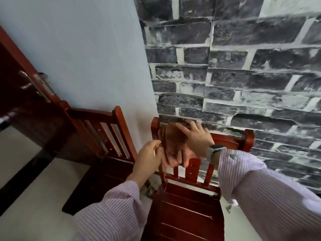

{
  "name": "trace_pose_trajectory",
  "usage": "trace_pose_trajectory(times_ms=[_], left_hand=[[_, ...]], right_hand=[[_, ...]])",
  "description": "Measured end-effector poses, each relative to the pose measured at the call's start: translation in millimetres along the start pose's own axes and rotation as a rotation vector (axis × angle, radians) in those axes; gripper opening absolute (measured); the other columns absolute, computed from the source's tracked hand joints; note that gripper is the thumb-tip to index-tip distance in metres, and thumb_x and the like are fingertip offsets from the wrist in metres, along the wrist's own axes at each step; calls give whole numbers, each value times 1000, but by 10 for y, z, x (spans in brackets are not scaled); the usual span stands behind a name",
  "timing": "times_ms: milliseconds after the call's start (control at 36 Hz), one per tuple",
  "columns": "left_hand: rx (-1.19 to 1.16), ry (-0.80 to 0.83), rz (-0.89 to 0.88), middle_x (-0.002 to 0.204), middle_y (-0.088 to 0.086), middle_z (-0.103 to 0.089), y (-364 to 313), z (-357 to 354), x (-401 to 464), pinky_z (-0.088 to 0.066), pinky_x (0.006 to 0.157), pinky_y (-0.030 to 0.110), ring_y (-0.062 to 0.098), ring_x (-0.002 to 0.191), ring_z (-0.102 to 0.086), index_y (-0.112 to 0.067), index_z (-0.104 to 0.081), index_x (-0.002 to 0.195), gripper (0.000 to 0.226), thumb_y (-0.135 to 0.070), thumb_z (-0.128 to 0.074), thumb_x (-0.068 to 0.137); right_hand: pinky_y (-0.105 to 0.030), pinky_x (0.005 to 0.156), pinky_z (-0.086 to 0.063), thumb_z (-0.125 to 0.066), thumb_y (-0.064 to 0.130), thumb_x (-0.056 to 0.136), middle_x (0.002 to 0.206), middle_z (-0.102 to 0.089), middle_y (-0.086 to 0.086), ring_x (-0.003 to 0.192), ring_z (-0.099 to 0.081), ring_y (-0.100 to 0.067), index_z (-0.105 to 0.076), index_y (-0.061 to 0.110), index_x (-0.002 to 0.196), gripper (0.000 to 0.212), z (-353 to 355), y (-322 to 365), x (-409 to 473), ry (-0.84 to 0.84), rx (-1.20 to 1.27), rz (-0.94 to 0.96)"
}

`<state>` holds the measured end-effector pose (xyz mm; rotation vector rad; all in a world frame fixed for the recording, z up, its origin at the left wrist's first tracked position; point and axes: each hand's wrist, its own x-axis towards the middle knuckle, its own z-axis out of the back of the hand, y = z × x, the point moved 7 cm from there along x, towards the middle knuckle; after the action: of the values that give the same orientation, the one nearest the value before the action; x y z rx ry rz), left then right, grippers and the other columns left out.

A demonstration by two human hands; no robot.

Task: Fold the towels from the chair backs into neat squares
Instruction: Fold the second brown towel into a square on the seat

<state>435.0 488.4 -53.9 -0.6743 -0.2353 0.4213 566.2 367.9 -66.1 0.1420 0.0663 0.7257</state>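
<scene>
Against a grey brick wall [243, 66], both hands grip a brown towel [175, 141] draped over a red wooden chair [232, 141]: left hand [147, 157] pinching, right hand [196, 134] spread on top.

Readable text: none anywhere in the view.
Watch [215, 150]: worn on the wrist just behind the right-hand grip; its face is turned away and shows no digits.
Brick-pattern wall [243, 66]: beyond the grip; bears no sign or label.
Door [20, 94]: no number visible.
</scene>
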Motion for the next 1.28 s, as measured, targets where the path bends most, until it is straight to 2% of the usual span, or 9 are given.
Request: trace_pose_trajectory(times_ms=[194,389,556,611,694,861,1028,1139,1278], left_hand=[[-82,96,-65,131,-1,-47,204,126,158,-36,94,22,10,116,-46,-20,-43,132,44,-29,-53,90],[-368,377,-319,144,-17,-18,-522,49,195,-25,109,25,1,132,-20,-37,-8,143,95,-45,-71,73],[-610,371,-359,95,-15,-62,-1079,273,297,-42,75,4,3,95,-60,-29,-56,101,22,-11,-55,89],[-683,460,-333,82,-14,-62,-1235,254,249,-43,62,6,-7,70,-59,-31,-57,93,28,-4,-50,89],[-721,576,-269,67,-3,-55,-1445,138,117,-36,40,10,-3,38,-46,-18,-56,99,33,7,-39,88],[-835,669,-192,36,-12,-47,-1865,-23,-53,-28,35,11,3,34,-40,-15,-58,73,36,9,-36,88],[-650,509,-373,85,-1,-59,-2126,28,-25,-42,66,27,15,73,-55,-20,-58,92,14,-7,-56,87],[-475,612,-324,118,5,-49,-1910,-264,-28,-38,89,27,19,109,-50,-13,-45,126,46,-16,-63,84],[-412,877,-287,114,4,-64,-1620,-638,-443,-45,82,26,16,98,-60,-24,-62,102,15,-30,-58,89]], right_hand=[[-39,92,-35,-34,25,79,120,-56,-6,113,-51,-29,-55,22,117,43,201,20,93,-180,180,-117],[-33,73,-48,-49,34,73,90,-68,-7,87,-63,-27,-61,13,91,30,833,-31,-407,-360,573,-362],[-15,58,-35,-66,22,82,70,-56,1,70,-50,-12,-56,12,78,14,1379,28,-1039,-455,668,-349],[-20,66,-39,-69,23,78,73,-59,-8,73,-51,-10,-59,8,82,18,1329,-43,-1302,-415,821,-363],[-18,67,-41,-64,-4,79,67,-61,12,66,-52,1,-60,17,80,21,1130,-142,-1686,-350,968,-405],[-19,75,-46,-63,4,83,84,-61,15,76,-55,7,-57,24,96,25,853,-136,-2238,-325,945,-491],[-28,67,-40,-59,26,81,77,-56,-2,75,-49,-8,-59,2,87,24,1066,-233,-2602,-548,920,-570],[-25,65,-39,-54,23,91,73,-54,3,71,-50,-9,-56,11,83,15,1223,-370,-2746,-626,826,-701],[-27,69,-43,-49,20,93,87,-55,-9,81,-52,-17,-53,2,101,20,1249,-363,-2700,-532,744,-742]])
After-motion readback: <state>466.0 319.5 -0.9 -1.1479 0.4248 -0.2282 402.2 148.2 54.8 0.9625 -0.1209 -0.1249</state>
